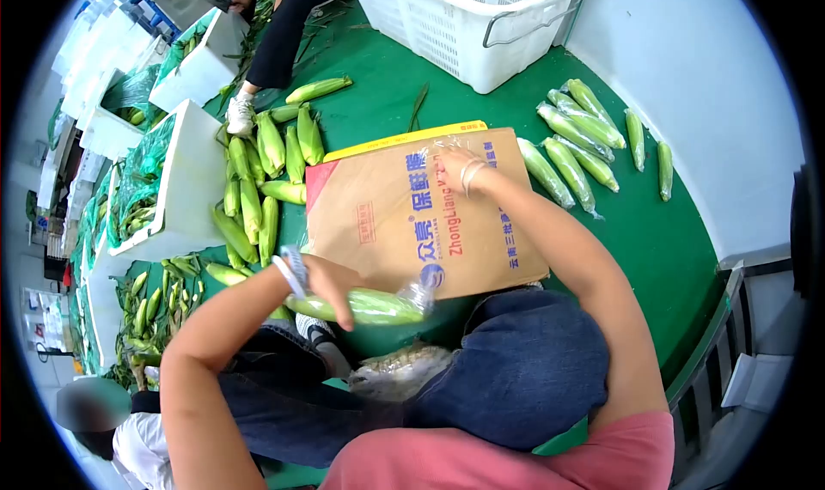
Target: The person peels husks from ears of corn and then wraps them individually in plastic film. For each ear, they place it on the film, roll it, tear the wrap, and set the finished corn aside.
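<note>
While a wrapped ear (374, 308) is grasped by the left hand (331, 289), finger closure of the right hand (454, 169) over the carton (369, 202) cannot be determined; several ears (593, 129) are wrapped, many (250, 208) unwrapped.

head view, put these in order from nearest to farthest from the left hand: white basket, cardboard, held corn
1. held corn, in the left hand
2. cardboard, just ahead
3. white basket, far ahead, towards the right
</note>
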### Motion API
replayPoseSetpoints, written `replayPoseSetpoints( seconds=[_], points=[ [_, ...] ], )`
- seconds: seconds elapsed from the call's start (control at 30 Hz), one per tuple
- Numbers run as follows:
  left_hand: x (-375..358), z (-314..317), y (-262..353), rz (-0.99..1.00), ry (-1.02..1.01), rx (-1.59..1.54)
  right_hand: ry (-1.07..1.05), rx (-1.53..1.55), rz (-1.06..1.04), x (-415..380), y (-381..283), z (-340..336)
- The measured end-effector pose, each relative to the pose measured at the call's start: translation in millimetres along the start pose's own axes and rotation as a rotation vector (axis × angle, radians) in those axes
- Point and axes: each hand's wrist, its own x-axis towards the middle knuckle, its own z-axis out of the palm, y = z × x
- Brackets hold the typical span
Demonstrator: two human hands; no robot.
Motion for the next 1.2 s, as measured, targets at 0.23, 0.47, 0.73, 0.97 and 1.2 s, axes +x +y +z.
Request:
replayPoseSetpoints(
  seconds=[0.23, 0.47, 0.73, 0.97, 1.2],
  points=[
    [-86.5, 78.1, 7.5, 0.302, 0.046, -1.024, 0.232, -0.047, -0.071, -73.0, -23.4, 19.8],
    [-117.0, 108.3, 75.6, 0.751, 0.873, -1.103, 0.379, 0.037, -0.365, -88.9, -58.0, -4.1],
    [-54.7, 15.4, 120.4, 0.848, 0.979, -1.179, -0.583, 1.633, -0.252, -143.1, -148.8, -50.9],
    [-40.5, -85.5, 108.1, 0.332, 1.525, -1.037, 0.303, 0.349, 0.099, -145.2, -109.3, -78.4],
    [-11.8, -63.8, 72.4, -0.015, -0.157, -0.989, 0.958, -0.385, -0.506, -123.2, -49.7, -81.7]
  ],
)
